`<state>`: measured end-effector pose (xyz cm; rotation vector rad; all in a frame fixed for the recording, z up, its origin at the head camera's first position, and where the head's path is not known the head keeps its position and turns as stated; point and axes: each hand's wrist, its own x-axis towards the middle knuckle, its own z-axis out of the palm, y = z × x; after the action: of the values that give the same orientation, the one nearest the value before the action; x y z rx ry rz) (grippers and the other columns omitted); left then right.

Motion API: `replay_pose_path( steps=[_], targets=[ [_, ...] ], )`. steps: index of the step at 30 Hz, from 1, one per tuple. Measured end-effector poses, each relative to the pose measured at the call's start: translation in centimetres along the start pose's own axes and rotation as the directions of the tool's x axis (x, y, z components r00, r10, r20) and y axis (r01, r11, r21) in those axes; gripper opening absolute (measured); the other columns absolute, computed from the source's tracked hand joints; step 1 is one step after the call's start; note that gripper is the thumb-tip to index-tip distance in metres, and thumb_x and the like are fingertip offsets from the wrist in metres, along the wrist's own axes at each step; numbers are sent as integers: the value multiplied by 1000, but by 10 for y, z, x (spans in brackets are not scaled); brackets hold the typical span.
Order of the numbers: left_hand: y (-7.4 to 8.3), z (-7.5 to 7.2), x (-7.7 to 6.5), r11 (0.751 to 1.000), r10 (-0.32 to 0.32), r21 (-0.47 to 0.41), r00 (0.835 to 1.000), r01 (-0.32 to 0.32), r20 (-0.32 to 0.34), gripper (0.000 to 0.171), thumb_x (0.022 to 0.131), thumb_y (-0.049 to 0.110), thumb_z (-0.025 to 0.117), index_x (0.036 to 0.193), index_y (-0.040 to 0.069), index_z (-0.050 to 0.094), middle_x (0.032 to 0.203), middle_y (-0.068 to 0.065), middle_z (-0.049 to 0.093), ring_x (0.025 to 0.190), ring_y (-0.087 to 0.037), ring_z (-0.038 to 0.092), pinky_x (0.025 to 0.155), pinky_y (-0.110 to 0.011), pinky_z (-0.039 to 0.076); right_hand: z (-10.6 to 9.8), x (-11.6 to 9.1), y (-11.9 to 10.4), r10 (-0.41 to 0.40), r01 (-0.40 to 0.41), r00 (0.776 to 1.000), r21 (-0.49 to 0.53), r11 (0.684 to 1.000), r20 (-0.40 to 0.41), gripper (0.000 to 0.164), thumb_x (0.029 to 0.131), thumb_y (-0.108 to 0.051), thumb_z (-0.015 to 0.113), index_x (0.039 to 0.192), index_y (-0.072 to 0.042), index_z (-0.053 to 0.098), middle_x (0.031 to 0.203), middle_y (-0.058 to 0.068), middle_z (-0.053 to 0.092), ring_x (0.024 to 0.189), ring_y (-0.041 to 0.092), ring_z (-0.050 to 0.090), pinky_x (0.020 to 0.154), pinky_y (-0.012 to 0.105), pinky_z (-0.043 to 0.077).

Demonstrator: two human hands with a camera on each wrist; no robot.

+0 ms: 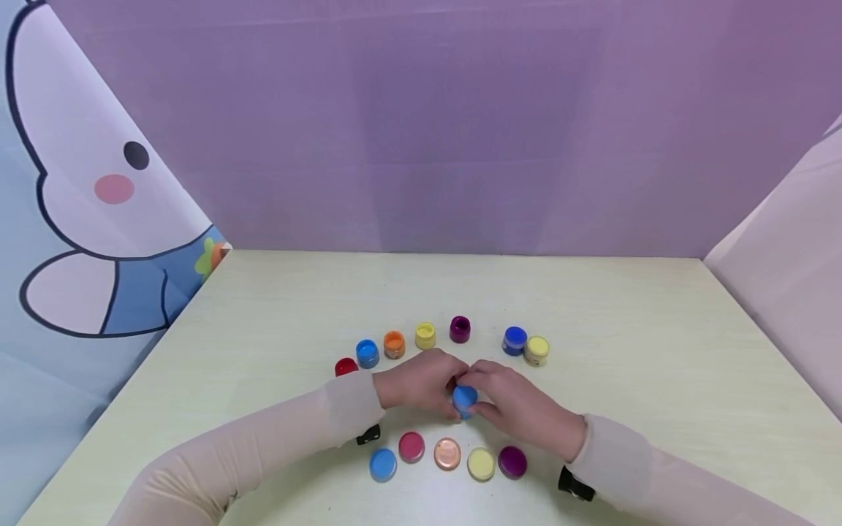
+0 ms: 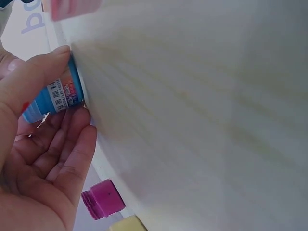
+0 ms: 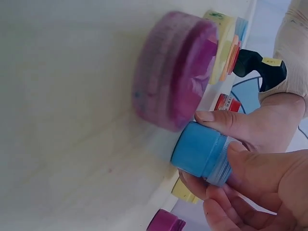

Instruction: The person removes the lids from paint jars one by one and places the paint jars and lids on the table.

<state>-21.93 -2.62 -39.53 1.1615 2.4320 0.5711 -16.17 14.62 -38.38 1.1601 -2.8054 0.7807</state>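
- A light blue jar (image 1: 465, 400) is upright between the two hands, in the middle of the table (image 1: 296, 292), its lid on; whether its base touches the table I cannot tell.
- The left hand (image 1: 424, 383) grasps the jar's body from the left, thumb on the near side, fingers around the far side.
- The right hand (image 1: 522, 409) pinches the jar's clear-sided lid from the right between thumb and fingers.
- Near the hands, loose lids lie in a row, left to right: a blue lid (image 1: 383, 464), a pinkish-red lid (image 1: 411, 447), an orange lid (image 1: 447, 454), a yellow lid (image 1: 482, 464) and a purple lid (image 1: 512, 462).
- Beyond the hands, lidless jars form a curve: a red jar (image 1: 346, 367) farthest left, partly hidden by the left sleeve (image 1: 283, 420), then a blue jar (image 1: 367, 353), an orange jar (image 1: 394, 345), a yellow jar (image 1: 425, 335) and a purple jar (image 1: 460, 329).
- Far right of these, a capped dark blue jar (image 1: 514, 341) stands just beside a capped yellow jar (image 1: 536, 351).
- A purple backdrop (image 1: 460, 131) rises behind the table.
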Motion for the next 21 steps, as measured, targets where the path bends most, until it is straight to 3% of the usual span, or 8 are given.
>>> replay_pose_path(
  steps=[8,15,21],
  targets=[
    [2,-1,0,1000,-7,-15,1000,7,8,31,70,21,78,96,18,62,71,13,54,67,-5,48,63,-16,42,-1,-2,0,2,-2,1000,6,1000,3,27,76,-4,70,101,-4,62,99,2,58,92,13,54,79,25,45],
    [1,-2,-2,999,17,-38,1000,-17,0,37,70,24,78,103,16,63,80,16,57,72,-4,50,67,-16,42,-1,1,-4,147,-146,989,18,989,-30,36,72,-29,75,94,-6,58,84,-3,54,74,10,50,66,25,45],
    [0,-1,-2,999,42,-20,999,-42,-5,36,72,22,77,104,17,63,80,16,57,71,-3,49,66,-15,42,3,6,-6,204,-204,978,3,979,-30,32,71,-27,76,83,-8,53,69,-4,47,61,10,42,54,24,40]
  ],
)
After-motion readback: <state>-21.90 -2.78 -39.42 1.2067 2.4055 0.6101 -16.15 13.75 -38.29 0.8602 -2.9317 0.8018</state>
